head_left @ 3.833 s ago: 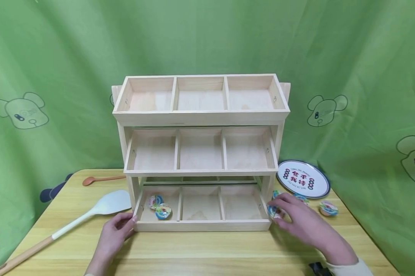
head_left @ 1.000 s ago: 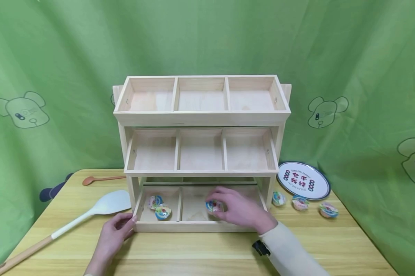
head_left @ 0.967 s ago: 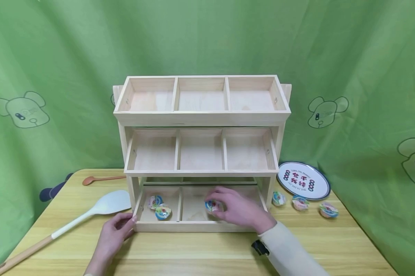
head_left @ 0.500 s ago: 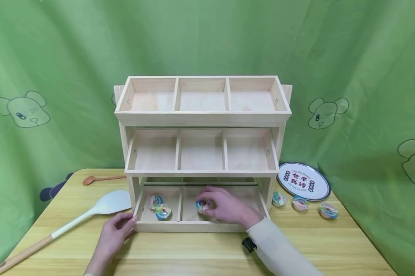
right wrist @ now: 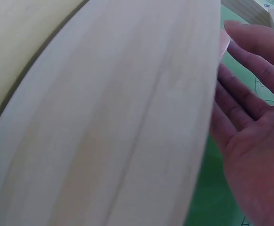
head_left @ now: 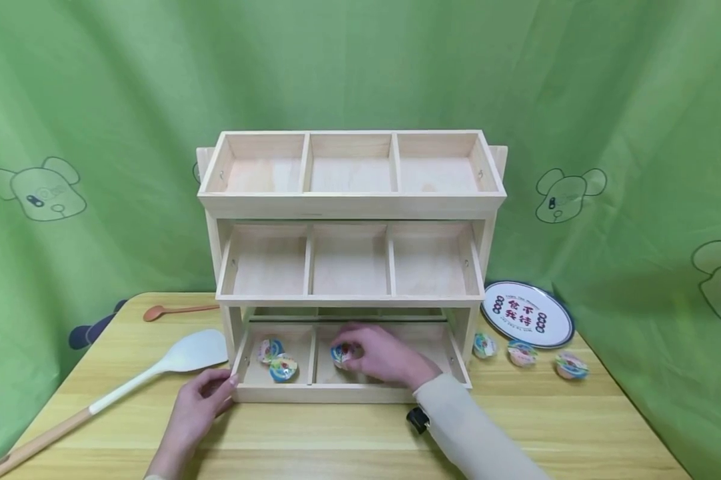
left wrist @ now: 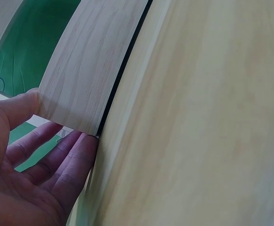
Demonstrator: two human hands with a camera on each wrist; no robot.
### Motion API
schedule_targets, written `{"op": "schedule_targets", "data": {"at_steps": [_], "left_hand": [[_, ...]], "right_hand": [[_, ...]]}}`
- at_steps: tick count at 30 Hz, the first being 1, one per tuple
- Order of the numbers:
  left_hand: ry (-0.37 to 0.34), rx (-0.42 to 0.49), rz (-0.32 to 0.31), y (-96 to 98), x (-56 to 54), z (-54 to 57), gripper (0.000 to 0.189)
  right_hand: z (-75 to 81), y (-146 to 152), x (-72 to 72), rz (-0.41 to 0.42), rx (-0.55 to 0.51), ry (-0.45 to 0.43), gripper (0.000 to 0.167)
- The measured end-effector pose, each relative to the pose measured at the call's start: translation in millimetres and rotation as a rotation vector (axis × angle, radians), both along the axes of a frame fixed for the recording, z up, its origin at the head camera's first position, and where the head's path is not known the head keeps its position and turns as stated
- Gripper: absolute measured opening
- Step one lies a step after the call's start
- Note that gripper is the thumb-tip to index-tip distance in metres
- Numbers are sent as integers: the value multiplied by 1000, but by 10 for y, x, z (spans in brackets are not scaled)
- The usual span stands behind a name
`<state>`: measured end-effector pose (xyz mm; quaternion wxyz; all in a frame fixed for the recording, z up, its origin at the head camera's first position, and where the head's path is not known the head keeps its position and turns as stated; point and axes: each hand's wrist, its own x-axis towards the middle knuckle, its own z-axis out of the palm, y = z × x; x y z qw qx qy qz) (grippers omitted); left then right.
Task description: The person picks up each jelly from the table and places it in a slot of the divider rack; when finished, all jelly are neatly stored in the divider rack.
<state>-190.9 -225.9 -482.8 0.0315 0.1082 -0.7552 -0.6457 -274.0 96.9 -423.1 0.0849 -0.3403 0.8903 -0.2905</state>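
A three-tier wooden rack (head_left: 351, 207) stands on the table, each tray split into three compartments. In the head view my left hand (head_left: 197, 408) holds the front left corner of the bottom tray; the left wrist view has the thumb at its upper edge and fingers curved against its end. My right hand (head_left: 378, 353) reaches into that tray and pinches a jelly cup (head_left: 340, 356) by its lid side, over the middle compartment near the left divider. Two jelly cups (head_left: 283, 368) lie in the left compartment. The front board (right wrist: 122, 117) hides most of the held cup in the right wrist view.
Right of the rack, three more jelly cups (head_left: 522, 354) sit on the table (head_left: 576, 427) before an oval plate (head_left: 525, 315). On the left lie a white spatula (head_left: 192, 351) and a small orange-brown spoon (head_left: 174, 311). A green curtain (head_left: 348, 67) hangs behind.
My right hand has taken a jelly cup from the table right of the rack and brought it left into the bottom tray, lately across its middle compartment. The left hand stays put.
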Motion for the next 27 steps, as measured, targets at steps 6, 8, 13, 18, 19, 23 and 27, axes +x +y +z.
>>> {"op": "schedule_targets", "data": {"at_steps": [6,8,13,18,19,23,27], "left_hand": [[-3,-21,-6,-7,-9,5,36],[5,-32,-9,-11,-7,6,36],[13,-38,-15,-6,2,9,34],[-12,-22,-9,7,4,24,35],[-13,-24,-8,9,6,26,35],[-7,-22,-11,8,8,28,35],[-7,-10,-8,6,4,23,34]], "right_hand": [[-55,-77,-80,13,11,39,40],[-69,-107,-98,11,14,49,40],[-89,-167,-124,6,59,75,39],[-112,-210,-154,23,70,83,37],[-119,-218,-161,24,62,79,36],[-127,-258,-169,27,70,76,36],[-109,-291,-164,17,88,80,37]]}}
